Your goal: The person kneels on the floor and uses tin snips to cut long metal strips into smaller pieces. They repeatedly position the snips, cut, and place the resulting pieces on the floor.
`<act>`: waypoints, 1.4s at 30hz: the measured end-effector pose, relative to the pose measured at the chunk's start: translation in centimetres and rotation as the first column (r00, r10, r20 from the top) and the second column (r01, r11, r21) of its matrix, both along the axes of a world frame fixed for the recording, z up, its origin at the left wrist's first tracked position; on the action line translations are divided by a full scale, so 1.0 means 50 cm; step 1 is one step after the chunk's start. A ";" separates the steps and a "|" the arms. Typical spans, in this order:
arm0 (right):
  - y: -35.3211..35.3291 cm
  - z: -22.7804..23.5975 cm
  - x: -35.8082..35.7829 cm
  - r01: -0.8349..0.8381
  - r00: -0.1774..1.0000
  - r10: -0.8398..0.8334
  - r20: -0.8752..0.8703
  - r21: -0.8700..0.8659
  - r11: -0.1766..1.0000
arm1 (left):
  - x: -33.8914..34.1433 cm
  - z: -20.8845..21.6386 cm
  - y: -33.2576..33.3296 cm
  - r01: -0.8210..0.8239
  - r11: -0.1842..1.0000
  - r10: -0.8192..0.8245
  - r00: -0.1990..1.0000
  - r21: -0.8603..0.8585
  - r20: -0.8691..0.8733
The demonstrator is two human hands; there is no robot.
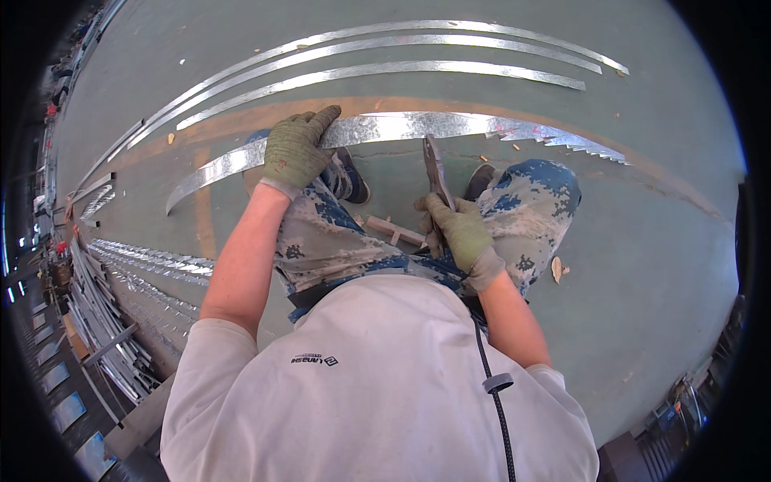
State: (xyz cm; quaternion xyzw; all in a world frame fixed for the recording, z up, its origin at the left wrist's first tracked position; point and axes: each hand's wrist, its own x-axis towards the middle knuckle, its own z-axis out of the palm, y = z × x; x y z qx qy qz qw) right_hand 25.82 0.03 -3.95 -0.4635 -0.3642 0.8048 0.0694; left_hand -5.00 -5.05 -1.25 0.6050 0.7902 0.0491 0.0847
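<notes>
In the head view, the metal strip (409, 125) spans crosswise past the shoes (352, 177), probably light, springy, slick, sharp-edged. The left hand (297, 150) has a pinching grip on it; the right hand (459, 229) clasps snips (434, 167). Best held by flat faces.

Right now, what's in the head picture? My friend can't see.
A person's gloved left hand holds a shiny metal strip, jagged toward its right end, while the right hand holds snips at its near edge. Three more strips lie on the floor.
</notes>
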 end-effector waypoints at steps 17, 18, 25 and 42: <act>-0.007 -0.020 0.011 -0.081 0.732 -0.329 -0.597 -0.555 0.828 | 0.016 0.004 0.014 0.021 0.990 -0.023 1.000 0.138 0.010; -0.007 -0.018 0.011 -0.060 0.776 -0.284 -0.563 -0.514 0.856 | 0.016 0.002 0.012 0.021 0.993 -0.022 1.000 0.115 0.007; -0.021 -0.001 0.008 -0.043 0.992 0.026 -0.127 -0.138 0.990 | 0.005 -0.017 0.011 0.048 0.990 -0.046 0.999 0.136 -0.015; -0.037 -0.006 -0.050 -0.122 0.974 0.080 0.214 0.190 0.974 | -0.001 -0.033 -0.003 0.064 0.998 -0.062 0.992 0.016 -0.107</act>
